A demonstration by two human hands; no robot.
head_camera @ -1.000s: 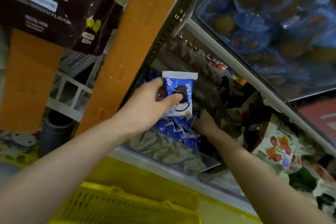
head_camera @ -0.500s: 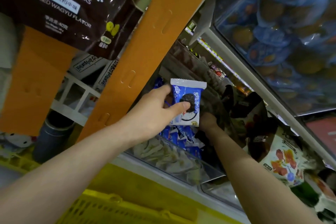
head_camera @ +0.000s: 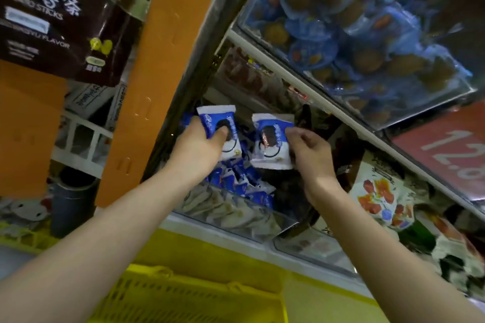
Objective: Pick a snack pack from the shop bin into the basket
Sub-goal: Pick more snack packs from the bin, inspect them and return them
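Holding two blue-and-white snack packs up over the shop bin (head_camera: 265, 231), one per hand, both well apart from the basket (head_camera: 183, 296).

Left hand (head_camera: 199, 149): gripping left pack (head_camera: 228, 118) upright, thumb pressed across the cookie print on its front, fingers curled behind.

Right hand (head_camera: 312, 155): pinching right pack (head_camera: 271, 144) at its right edge between thumb and fingertips, other fingers loosely curled. Pack tilted slightly.

Packs side by side, close, with a narrow gap between.

Directly beneath: pile of matching blue packs (head_camera: 236, 181) in the bin, behind its clear front wall. Pale wrapped packs (head_camera: 223, 212) against that wall, lower down.

Basket: yellow, slatted, at the bottom of view, below the shelf edge and under the left forearm. Only rim and part of one wall in view; cannot tell what lies inside.

Surroundings:
- orange post (head_camera: 147, 86) just left of the bin
- dark potato-sticks bag (head_camera: 60, 16) hanging upper left
- clear upper bin (head_camera: 354, 21) of blue-wrapped round cakes on the shelf above
- red price sign (head_camera: 451, 149) at right
- white bag with red floral print (head_camera: 380, 196) just right of the right wrist
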